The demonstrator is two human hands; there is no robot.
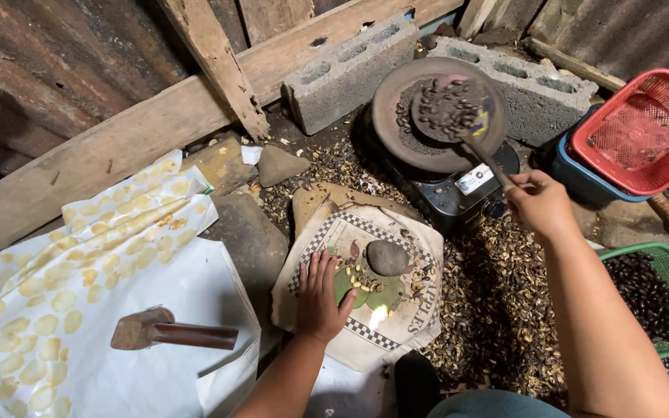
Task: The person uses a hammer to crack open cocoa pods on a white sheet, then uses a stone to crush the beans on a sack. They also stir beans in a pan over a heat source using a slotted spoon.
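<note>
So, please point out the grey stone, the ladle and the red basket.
stone (387, 257), head view, middle of its top.
ladle (449, 108), head view, bowl holding seeds.
red basket (644, 131), head view, mesh bottom.

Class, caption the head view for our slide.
Right hand stirs seeds on a stove-top pan; left hand rests on printed cardboard.

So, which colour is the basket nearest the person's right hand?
Red basket, resting in a blue tub; the head view shows it, beside the right hand.
</note>
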